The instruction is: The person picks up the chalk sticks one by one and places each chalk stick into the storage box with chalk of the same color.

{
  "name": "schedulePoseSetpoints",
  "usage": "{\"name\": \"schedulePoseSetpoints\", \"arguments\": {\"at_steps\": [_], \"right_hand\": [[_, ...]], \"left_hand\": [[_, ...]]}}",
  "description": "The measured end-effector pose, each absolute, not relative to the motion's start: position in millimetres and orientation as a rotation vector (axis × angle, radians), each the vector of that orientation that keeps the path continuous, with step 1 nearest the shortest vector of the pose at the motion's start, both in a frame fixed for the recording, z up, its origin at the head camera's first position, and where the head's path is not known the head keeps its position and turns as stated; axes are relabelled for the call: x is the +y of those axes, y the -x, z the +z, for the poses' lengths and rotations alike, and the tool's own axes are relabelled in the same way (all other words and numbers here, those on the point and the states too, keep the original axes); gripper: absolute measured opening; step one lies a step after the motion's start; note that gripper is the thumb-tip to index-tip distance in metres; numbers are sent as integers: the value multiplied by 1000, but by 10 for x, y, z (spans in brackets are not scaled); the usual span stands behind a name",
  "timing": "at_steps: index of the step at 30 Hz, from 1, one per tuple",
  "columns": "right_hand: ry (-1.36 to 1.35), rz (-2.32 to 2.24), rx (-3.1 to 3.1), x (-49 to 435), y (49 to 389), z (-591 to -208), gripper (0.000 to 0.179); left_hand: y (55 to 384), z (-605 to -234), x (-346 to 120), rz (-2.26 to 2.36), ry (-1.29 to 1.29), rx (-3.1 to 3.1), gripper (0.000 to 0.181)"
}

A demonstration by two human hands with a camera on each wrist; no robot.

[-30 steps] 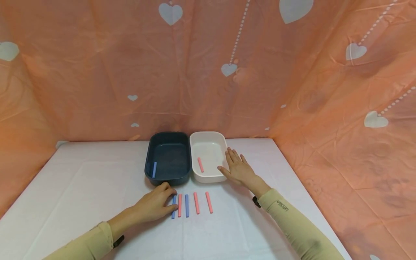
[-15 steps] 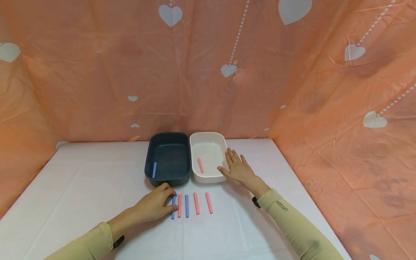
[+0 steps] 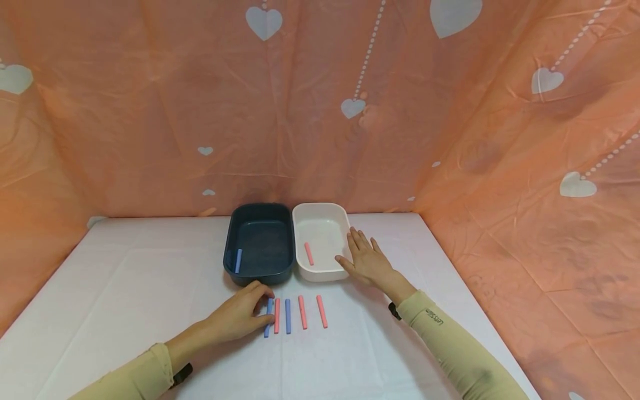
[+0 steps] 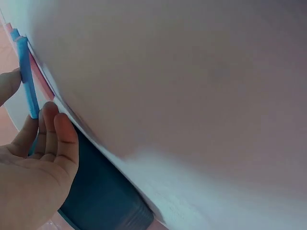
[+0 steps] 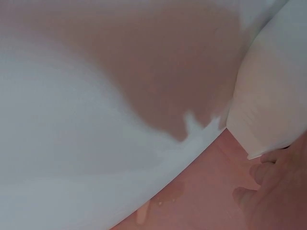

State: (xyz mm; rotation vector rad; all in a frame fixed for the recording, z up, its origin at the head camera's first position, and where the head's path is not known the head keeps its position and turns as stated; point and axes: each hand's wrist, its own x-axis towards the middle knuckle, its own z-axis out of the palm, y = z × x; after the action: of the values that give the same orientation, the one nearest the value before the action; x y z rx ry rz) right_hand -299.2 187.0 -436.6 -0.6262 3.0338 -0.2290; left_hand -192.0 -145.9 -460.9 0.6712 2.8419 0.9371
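My left hand (image 3: 234, 314) is low over the white table, just in front of the dark blue dish (image 3: 257, 280). Its thumb and fingertips pinch a blue chalk stick (image 4: 28, 79), the leftmost of a row. Beside that stick lie a pink chalk stick (image 3: 277, 316), a second blue one (image 3: 288, 318) and two more pink ones. My right hand (image 3: 369, 261) rests with straight fingers against the right side of the white dish (image 3: 320, 275). One blue chalk stick (image 3: 238, 261) is in the dark dish; one pink chalk stick (image 3: 309, 254) is in the white dish.
Both dishes stand side by side near the back edge of the white-covered table (image 3: 145, 289). An orange cloth (image 3: 310, 133) with white hearts hangs behind and along the sides.
The blue chalk stick in my left hand tilts slightly, its far end shifting right and up. My right hand stays where it was.
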Motion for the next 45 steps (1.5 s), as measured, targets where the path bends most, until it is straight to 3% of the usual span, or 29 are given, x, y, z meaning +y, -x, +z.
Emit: {"name": "schedulePoseSetpoints", "arguments": {"at_steps": [29, 45], "right_hand": [[628, -227, 3034, 1882, 2987, -4356, 84], [636, -258, 3045, 1866, 2974, -4341, 82]], "left_hand": [[1913, -4578, -1405, 1493, -582, 2521, 38], [2092, -4304, -1450, 1714, -561, 2672, 40]]}}
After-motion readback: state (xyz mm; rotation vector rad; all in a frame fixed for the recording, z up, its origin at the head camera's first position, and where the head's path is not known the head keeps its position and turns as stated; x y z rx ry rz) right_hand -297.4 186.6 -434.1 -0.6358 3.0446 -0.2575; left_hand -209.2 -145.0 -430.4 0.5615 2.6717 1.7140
